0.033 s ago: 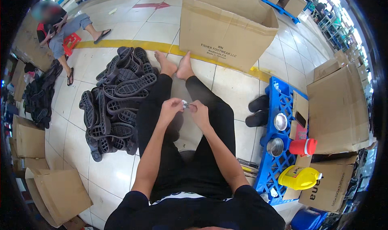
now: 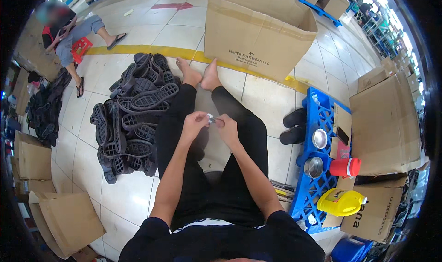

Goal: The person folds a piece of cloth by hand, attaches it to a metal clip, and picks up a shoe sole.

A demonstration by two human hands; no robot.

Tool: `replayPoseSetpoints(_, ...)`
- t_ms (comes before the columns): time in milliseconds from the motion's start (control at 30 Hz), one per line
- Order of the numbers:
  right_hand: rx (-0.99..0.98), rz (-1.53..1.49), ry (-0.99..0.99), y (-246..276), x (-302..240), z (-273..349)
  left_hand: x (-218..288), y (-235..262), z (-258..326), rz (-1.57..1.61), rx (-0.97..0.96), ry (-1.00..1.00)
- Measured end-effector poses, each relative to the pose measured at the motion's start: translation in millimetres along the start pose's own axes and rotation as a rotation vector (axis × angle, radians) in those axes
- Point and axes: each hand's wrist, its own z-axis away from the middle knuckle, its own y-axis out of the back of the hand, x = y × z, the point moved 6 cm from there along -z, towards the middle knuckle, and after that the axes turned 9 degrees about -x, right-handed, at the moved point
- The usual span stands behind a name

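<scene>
Between my knees, both hands meet in front of me at a small white-and-grey piece (image 2: 211, 118), too small to name. My left hand (image 2: 196, 123) pinches its white side with thumb and fingers. From the other side my right hand (image 2: 227, 126) is closed at the piece's greyish end, fingertips nearly touching those of the left. Beside my left leg lies a heap of dark shoe soles (image 2: 138, 119), several of them with ribbed undersides facing up. Neither hand touches the heap.
A large open cardboard box (image 2: 258, 41) stands beyond my bare feet. On my right, a blue plastic pallet (image 2: 299, 216) carries metal bowls (image 2: 319, 138), a phone (image 2: 342, 136), a red jug (image 2: 345, 167) and a yellow jug (image 2: 340, 202). Black slippers (image 2: 293, 126) lie beside it. Another person (image 2: 69, 32) sits far left.
</scene>
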Motion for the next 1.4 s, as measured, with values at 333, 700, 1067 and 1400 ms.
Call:
replayPoseSetpoints(333,-0.015,-0.017,-0.057,-1.1,2.3,1.3,15.1,-1.2,1.4,-0.316,0.108,-0.110)
replayPoseSetpoints(700,0.023,0.054,-0.070,1.0,6.9,2.3,29.7,-9.1,4.3,-0.435,0.189,-0.228)
replayPoseSetpoints(1067,0.064,0.002,-0.124,4.7,4.6,3.4,25.9,-13.1,5.6,-0.568,0.235,-0.234)
replayPoseSetpoints(1400,0.116,0.052,-0.170,11.1,19.8,-0.2,32.4,-20.2,5.8,-0.430,0.188,-0.225)
